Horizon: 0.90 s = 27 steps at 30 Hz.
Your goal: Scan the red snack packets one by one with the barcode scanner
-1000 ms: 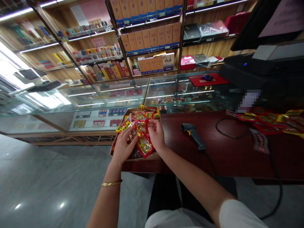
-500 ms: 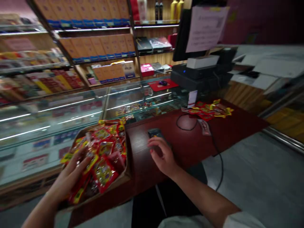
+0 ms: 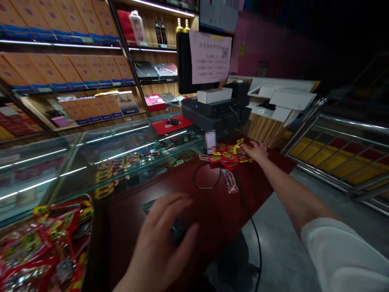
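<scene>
My left hand [image 3: 161,239] hovers in the near middle of the dark red table [image 3: 182,198], thumb and fingers apart. A dark flat object [image 3: 178,232] shows between them, partly hidden by the hand; whether they touch I cannot tell. My right hand [image 3: 257,151] is stretched out to the far end of the table. Its extended fingertips touch the heap of red and yellow snack packets [image 3: 229,156]. At the lower left, a box holds many similar snack packets [image 3: 39,247].
A single packet [image 3: 229,181] lies beside a thin black cable [image 3: 258,247], which hangs over the table edge. Behind are a small white stand [image 3: 210,142], a monitor [image 3: 184,61] and a glass display counter [image 3: 121,142]. Metal railing [image 3: 334,174] stands at right.
My left hand has left the packets in the box and moved right over the table. My right hand has gone from the dark object to the far packet heap. The view has turned right.
</scene>
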Tool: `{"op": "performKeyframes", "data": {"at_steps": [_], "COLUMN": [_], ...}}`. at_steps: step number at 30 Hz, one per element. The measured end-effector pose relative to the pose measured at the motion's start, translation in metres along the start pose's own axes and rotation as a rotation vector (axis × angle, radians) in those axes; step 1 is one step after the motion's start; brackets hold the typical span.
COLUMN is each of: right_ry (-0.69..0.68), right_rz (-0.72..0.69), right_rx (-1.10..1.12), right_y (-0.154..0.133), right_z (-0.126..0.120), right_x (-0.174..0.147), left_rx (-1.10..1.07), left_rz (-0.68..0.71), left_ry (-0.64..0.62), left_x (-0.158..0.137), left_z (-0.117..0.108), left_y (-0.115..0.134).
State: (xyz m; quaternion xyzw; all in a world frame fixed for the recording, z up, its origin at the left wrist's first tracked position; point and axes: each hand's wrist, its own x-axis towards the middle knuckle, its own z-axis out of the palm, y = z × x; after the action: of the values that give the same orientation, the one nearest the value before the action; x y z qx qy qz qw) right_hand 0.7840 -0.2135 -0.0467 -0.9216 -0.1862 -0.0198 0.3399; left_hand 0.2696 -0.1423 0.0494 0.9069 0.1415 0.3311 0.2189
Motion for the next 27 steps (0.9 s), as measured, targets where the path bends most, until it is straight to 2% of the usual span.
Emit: {"op": "performKeyframes", "data": {"at_steps": [3,6,8,10,13,17,21,24,27], "right_ry": [-0.096,-0.176,-0.216,-0.233,-0.232,-0.219,-0.246,-0.335,-0.442], "right_rz": [0.08,0.103,0.099,0.08,0.029,-0.04,-0.057,-0.037,0.043], "right_rx": [-0.096,-0.141,-0.158,-0.173,-0.189,-0.193,-0.189,-0.139,-0.047], "right_y": [0.003,0.007,0.013,0.02,0.031,0.042,0.048,0.042,0.028], "right_z": [0.014,0.034,0.047,0.058,0.068,0.064,0.05,0.039,0.033], "right_x": [0.038,0.055,0.056,0.052,0.044,0.035,0.024,0.019,0.017], "left_rx": [-0.086,0.034,0.183,0.31,0.396,0.405,0.358,0.315,0.297], "left_rz": [0.131,0.147,0.126,0.1,0.052,0.005,0.039,0.024,0.03], "left_ry": [-0.231,-0.402,-0.484,-0.536,-0.612,-0.703,-0.628,-0.535,-0.468], "left_x": [0.08,0.15,0.188,0.218,0.246,0.249,0.236,0.228,0.221], "left_z": [0.095,0.182,0.225,0.254,0.281,0.3,0.304,0.302,0.301], "left_y": [-0.008,-0.033,-0.051,-0.066,-0.077,-0.08,-0.077,-0.072,-0.068]}}
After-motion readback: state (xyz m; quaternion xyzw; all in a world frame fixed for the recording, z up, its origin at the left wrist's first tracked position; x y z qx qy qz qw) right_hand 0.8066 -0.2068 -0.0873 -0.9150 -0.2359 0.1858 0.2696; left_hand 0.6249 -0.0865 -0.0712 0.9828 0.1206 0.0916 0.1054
